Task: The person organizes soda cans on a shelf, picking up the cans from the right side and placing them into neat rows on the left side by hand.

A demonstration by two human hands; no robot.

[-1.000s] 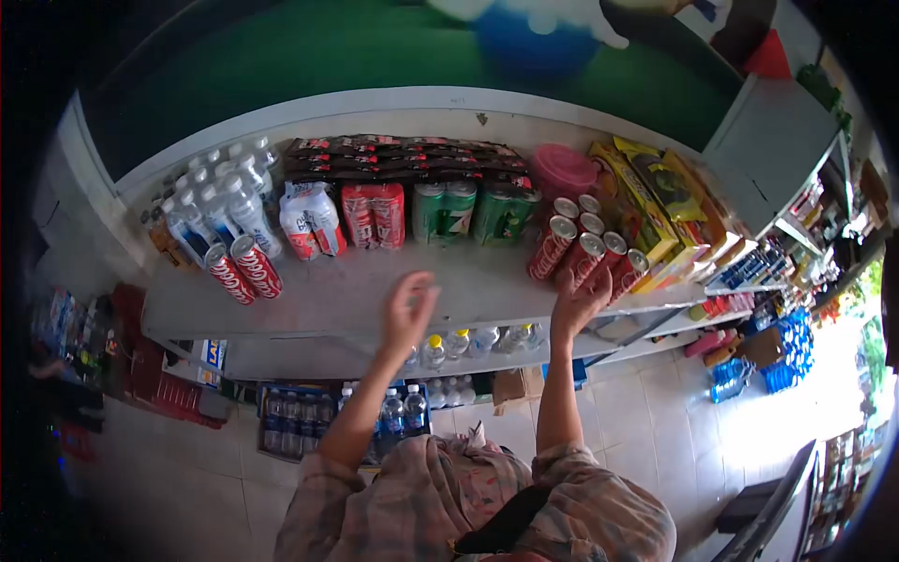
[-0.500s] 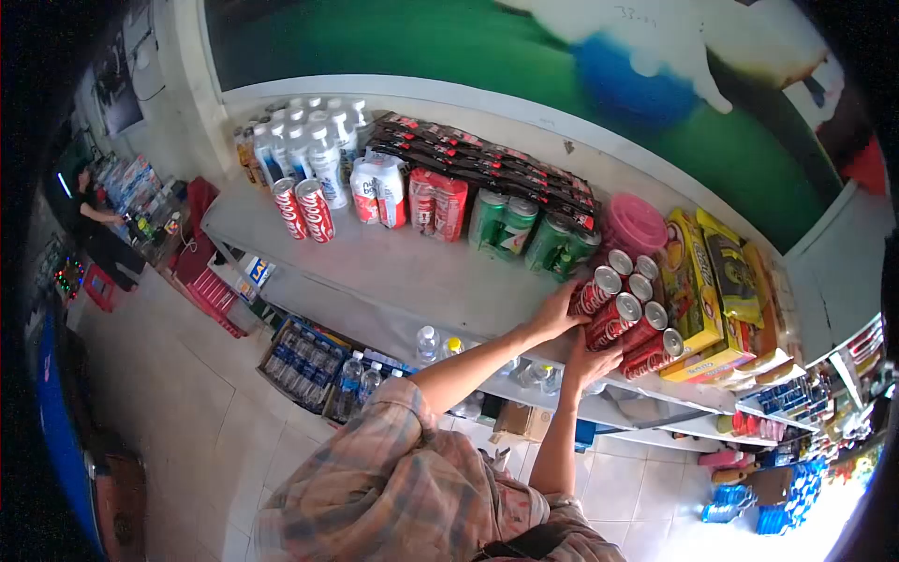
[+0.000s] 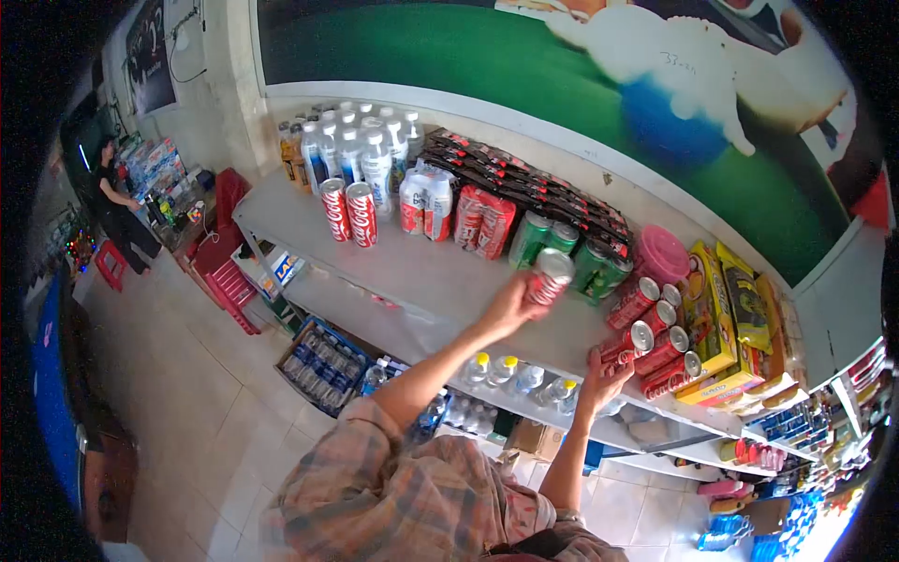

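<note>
cola can (image 3: 552, 272) pinched in grip of left hand (image 3: 510, 307), above shelf (image 3: 412, 276); right hand (image 3: 607, 379) clasps second can (image 3: 629, 343).

Between 2 red-and-white metal cans (image 3: 361, 217) and the right-hand red can cluster (image 3: 668, 348), the grey flat shelf (image 3: 421, 286) offers passage; green metal cans (image 3: 529, 238) block behind.

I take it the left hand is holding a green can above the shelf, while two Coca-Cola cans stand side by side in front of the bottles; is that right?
Not quite: the head view shows the left hand holding a red Coca-Cola can, not a green one. It is above the shelf, and two Coca-Cola cans stand side by side in front of the bottles.
</note>
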